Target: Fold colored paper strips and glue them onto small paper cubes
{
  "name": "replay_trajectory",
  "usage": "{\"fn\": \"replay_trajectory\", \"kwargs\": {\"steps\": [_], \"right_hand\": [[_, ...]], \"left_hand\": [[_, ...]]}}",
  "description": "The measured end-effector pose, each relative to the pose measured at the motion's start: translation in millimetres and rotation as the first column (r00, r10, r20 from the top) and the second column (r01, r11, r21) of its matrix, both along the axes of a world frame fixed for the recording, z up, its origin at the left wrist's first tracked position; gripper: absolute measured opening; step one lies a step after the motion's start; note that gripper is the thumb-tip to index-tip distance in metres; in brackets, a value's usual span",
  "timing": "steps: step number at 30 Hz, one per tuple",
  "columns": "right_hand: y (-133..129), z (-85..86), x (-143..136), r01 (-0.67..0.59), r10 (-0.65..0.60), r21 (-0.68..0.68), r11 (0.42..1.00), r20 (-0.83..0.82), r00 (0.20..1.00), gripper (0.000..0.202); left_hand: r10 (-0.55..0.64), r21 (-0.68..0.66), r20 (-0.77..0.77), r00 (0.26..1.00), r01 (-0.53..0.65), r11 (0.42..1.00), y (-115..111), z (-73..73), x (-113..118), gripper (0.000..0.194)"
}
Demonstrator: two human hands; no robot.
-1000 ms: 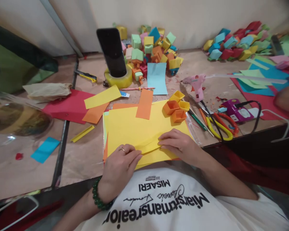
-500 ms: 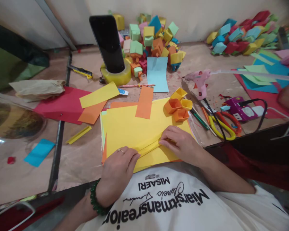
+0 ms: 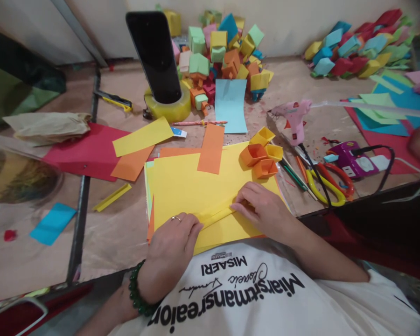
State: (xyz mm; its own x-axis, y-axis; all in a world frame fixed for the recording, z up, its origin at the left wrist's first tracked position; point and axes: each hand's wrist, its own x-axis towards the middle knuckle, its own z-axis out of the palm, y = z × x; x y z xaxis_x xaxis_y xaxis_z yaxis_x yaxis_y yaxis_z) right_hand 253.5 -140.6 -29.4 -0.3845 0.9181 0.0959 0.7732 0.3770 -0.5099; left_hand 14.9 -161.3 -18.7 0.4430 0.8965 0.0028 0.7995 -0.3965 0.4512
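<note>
In my head view, my left hand and right hand pinch a yellow strip over the yellow sheet. It looks part-folded; the paper cups seem shaped, while the orange strip lies flat, unfolded.

A narrow yellow paper strip, folded lengthwise, its ends hidden, slants from eight o'clock to two o'clock, toward six o'clock from the view's centre.

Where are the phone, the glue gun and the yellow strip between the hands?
Phone (image 3: 154, 58): head view, middle of its dark screen.
Glue gun (image 3: 297, 128): head view, on its pink handle.
Yellow strip (image 3: 217, 216): head view, middle of its visible length.
</note>
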Motion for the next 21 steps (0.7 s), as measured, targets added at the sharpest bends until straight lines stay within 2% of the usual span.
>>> {"fn": "replay_trajectory", "kwargs": {"steps": [3, 6, 11, 15, 17, 19, 21], "right_hand": [[0.2, -0.5, 0.0, 0.000, 0.000, 0.002, 1.000, 0.002, 1.000, 0.019], [1.0, -0.5, -0.4, 0.004, -0.004, -0.009, 1.000, 0.007, 1.000, 0.018], [2.0, -1.4, -1.7, 0.013, -0.013, -0.031, 0.999, 0.028, 1.000, 0.016], [0.7, -2.6, -2.8, 0.023, -0.022, -0.021, 1.000, 0.048, 0.999, 0.012], [-1.0, -2.8, -4.7, 0.038, -0.040, 0.026, 0.999, 0.059, 0.997, 0.007], [-3.4, -2.5, -7.3, 0.020, -0.032, 0.153, 0.988, 0.076, 0.997, 0.008], [-5.9, -2.4, -8.9, -0.111, 0.075, 0.334, 0.936, 0.118, 0.990, 0.014]], "left_hand": [[0.015, -0.009, 0.004, 1.000, -0.015, 1.000, 0.7, 0.2, 0.8, 0.026], [0.056, -0.085, -0.019, 0.998, -0.057, 0.995, 1.3, 1.2, 2.1, 0.018], [0.058, -0.195, -0.164, 0.985, -0.090, 0.977, 3.6, 8.1, 7.5, 0.015], [0.005, -0.160, -0.289, 0.957, -0.053, 0.986, 4.1, 9.3, 8.4, 0.015], [-0.025, -0.074, -0.332, 0.943, 0.000, 0.997, 3.4, 5.1, 5.3, 0.017], [-0.109, 0.052, -0.343, 0.933, 0.134, 0.990, 2.2, -0.1, 1.3, 0.025], [-0.250, 0.182, -0.348, 0.903, 0.327, 0.927, 1.0, -3.0, -1.3, 0.036]]}}
